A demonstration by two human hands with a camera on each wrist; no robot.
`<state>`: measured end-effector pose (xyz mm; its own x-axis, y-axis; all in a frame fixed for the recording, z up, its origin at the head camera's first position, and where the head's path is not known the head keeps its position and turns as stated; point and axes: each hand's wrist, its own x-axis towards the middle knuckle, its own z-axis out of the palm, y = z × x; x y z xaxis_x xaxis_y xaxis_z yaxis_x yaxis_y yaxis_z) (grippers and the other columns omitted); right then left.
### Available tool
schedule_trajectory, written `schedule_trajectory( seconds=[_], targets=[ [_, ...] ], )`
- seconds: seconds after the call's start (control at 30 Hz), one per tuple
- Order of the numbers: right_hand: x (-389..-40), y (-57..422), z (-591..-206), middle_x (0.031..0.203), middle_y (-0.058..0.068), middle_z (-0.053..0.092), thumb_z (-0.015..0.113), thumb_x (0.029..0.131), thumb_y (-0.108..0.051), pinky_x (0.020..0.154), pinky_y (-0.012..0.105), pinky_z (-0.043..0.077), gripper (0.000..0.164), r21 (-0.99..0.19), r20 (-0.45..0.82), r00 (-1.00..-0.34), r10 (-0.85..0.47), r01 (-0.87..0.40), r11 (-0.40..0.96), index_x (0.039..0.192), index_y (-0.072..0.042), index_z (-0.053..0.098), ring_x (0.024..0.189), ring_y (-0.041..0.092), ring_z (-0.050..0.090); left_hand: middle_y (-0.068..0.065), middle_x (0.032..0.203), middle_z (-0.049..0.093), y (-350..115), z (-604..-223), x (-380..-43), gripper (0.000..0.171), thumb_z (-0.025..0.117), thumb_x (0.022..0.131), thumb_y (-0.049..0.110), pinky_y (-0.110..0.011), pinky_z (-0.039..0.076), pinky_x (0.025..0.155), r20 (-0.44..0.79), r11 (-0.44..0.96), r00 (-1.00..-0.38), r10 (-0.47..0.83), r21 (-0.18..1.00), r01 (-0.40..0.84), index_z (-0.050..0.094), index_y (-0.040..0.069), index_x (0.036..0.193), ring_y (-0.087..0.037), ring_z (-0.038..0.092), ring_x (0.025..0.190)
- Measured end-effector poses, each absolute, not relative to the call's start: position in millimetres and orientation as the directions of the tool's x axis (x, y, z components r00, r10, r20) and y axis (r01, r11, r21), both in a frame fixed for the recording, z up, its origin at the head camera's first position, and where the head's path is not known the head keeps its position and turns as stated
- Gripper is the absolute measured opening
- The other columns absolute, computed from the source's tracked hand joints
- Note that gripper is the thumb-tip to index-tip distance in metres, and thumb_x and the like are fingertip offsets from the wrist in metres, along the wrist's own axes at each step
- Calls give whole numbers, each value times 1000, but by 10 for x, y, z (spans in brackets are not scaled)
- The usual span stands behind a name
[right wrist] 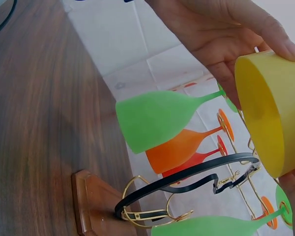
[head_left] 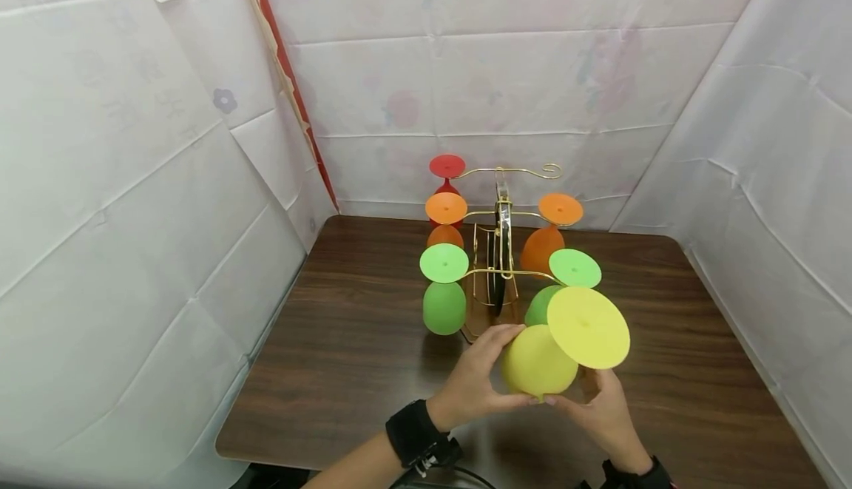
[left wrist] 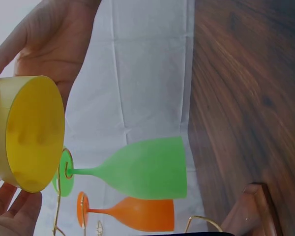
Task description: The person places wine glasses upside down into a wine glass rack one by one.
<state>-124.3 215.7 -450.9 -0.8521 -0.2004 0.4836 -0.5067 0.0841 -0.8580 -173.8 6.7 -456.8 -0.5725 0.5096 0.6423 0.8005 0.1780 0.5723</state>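
Note:
Both hands hold a yellow wine glass (head_left: 538, 359) bottom-up in front of the rack, its round foot tilted up toward the head camera. My left hand (head_left: 474, 382) grips the bowl from the left, with the thumb low near the rim. From the right, my right hand (head_left: 602, 409) grips the same bowl; the foot covers part of its fingers. In the right wrist view the bowl's open mouth (right wrist: 258, 118) faces down toward the table. Just behind it, a green wine glass (head_left: 575, 268) hangs upside down from the right arm of a gold wire rack (head_left: 489, 272).
On the rack's left side hang a green glass (head_left: 444, 308), an orange glass (head_left: 446, 208) and a red glass (head_left: 447, 166); another orange glass (head_left: 542, 248) hangs on the right. A wooden base (right wrist: 101, 206) supports the rack on the brown table (head_left: 346, 348). White sheets (head_left: 532, 89) surround it.

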Motion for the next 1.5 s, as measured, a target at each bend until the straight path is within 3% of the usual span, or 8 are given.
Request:
schedule_trajectory(
  seconds=[0.23,0.47,0.57,0.67,0.73,0.93,1.23,1.5],
  targets=[
    [-1247,2208,-4532,136,8,46,68,63,27,100,19,39,88,-807,568,-803,-182,-587,72,140,13,27,124,12,47,-10,134,46,116,-4540,-1766,92,86,66,27,-24,42,98,658,221,-536,529,503,836,36,2,139,-20,48,123],
    [-1248,2273,-4509,133,3,49,71,59,27,98,17,40,87,-801,569,-814,-116,-581,143,136,13,34,121,10,49,-10,138,43,162,-4459,-1783,91,82,72,29,-27,41,100,573,249,-564,594,536,807,32,3,143,-20,44,125],
    [-1235,2339,-4473,134,2,49,72,58,27,98,16,40,89,-800,565,-821,-85,-570,190,137,12,33,121,9,48,-11,138,45,166,-4427,-1827,77,70,85,34,-29,40,102,578,270,-542,610,491,828,32,3,144,-20,44,127],
    [-1248,2439,-4448,134,7,48,74,56,26,99,17,39,90,-750,630,-774,-59,-627,212,135,16,33,122,12,49,-12,136,49,174,-4380,-1899,59,52,96,37,-30,36,106,616,359,-525,587,383,851,39,2,141,-22,43,129],
    [-1247,2510,-4431,133,4,50,77,54,24,96,15,40,92,-717,660,-751,-16,-636,284,135,15,36,119,9,51,-12,134,51,188,-4352,-1954,50,47,98,33,-31,32,109,646,450,-518,560,288,845,45,1,137,-23,43,130],
    [-1209,2672,-4390,119,-16,55,81,49,20,79,6,42,86,-663,680,-723,122,-535,524,127,14,47,98,-3,54,-12,128,55,263,-4294,-2117,44,59,89,17,-31,26,112,698,639,-497,516,73,766,54,1,130,-26,45,127],
    [-1221,2808,-4290,120,-11,56,69,61,26,74,10,43,84,-750,598,-767,234,-431,501,138,3,42,95,1,56,-12,128,54,337,-4296,-2244,50,58,89,25,-33,30,109,640,763,-568,517,-44,645,51,-1,131,-25,48,121],
    [-1227,2909,-4238,123,-6,54,69,61,27,72,8,44,86,-744,604,-754,258,-418,522,139,3,41,95,2,57,-10,124,56,376,-4318,-2323,47,55,90,26,-35,33,106,625,780,-574,530,-94,619,54,2,130,-24,49,115]
  ],
)
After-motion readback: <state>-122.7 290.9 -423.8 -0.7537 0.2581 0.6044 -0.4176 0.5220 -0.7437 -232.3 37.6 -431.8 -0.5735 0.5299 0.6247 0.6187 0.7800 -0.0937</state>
